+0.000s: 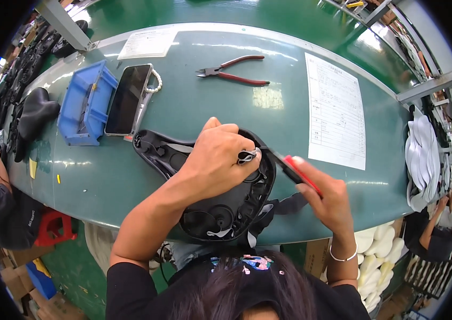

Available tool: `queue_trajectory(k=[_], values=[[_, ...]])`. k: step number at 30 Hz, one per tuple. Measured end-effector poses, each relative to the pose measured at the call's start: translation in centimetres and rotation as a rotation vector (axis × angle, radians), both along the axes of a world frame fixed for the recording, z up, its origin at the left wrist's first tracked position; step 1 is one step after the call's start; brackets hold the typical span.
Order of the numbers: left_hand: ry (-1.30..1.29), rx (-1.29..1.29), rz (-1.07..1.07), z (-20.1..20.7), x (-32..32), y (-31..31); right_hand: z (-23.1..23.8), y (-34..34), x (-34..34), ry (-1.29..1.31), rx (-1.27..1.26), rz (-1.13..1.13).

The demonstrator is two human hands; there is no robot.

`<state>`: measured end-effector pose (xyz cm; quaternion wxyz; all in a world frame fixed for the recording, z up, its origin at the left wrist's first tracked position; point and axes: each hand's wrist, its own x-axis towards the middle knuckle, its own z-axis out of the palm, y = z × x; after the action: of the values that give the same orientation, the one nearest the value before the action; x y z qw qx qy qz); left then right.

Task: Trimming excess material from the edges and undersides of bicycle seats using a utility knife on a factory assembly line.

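Hair (226,290): long and dark, closest of all, just below the black seat (234,202).
Black seat: bottom side up at the near side of the tabletop (194,109), with its thin end pointing up and to the left.
Left hand (212,154): over the top right part of the seat, fingers pinching a bit of grey cloth (247,156).
Right hand (326,194): right of the seat, fingers curled around a red and black tool (296,172).
Blade (277,154): thin, pointing at the seat's edge near the left fingers. It is blurry, so I cannot tell if it touches the cloth.
Cloth job: this looks like trimming extra cloth at the seat's edge.
Next cut: it likely calls for a tight pull on the cloth, a small slice, and left fingers out of the blade's way.
Pliers (217,71): above the seat, red handles spread, no hand on them.
Phone (128,101): up and left of the seat.
Blue bin (98,109): also left of the seat, just past the phone.
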<state>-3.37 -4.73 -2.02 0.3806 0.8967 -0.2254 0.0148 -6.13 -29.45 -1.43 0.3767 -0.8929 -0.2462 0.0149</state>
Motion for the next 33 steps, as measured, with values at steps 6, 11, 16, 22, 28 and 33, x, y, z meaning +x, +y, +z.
queue_trajectory(k=[6, 11, 16, 22, 28, 33], values=[[0.629, -0.476, 0.311, 2.2, 1.1, 0.7, 0.5, 1.1, -2.5, -0.173, -0.363, 0.05], [0.341, -1.34, 0.325, 1.1, 1.0, 1.4, 0.9, 2.8, -6.8, 0.0, -0.316, -0.148], [0.257, -1.358, 0.082, 0.8, 0.6, 1.2, 1.6, 3.1, -2.3, -0.092, -0.421, -0.198], [-0.407, 0.207, 0.33, 0.0, 4.4, 2.0, 1.7, 4.6, 0.3, -0.19, -0.568, -0.151], [0.193, -0.773, 0.583, -1.6, 4.8, 5.4, 3.4, 3.8, -2.8, -0.108, -0.57, -0.115], [0.507, -1.204, 0.352, -2.4, -2.8, 4.3, 4.2, 0.8, 7.2, -0.16, -0.544, 0.304]])
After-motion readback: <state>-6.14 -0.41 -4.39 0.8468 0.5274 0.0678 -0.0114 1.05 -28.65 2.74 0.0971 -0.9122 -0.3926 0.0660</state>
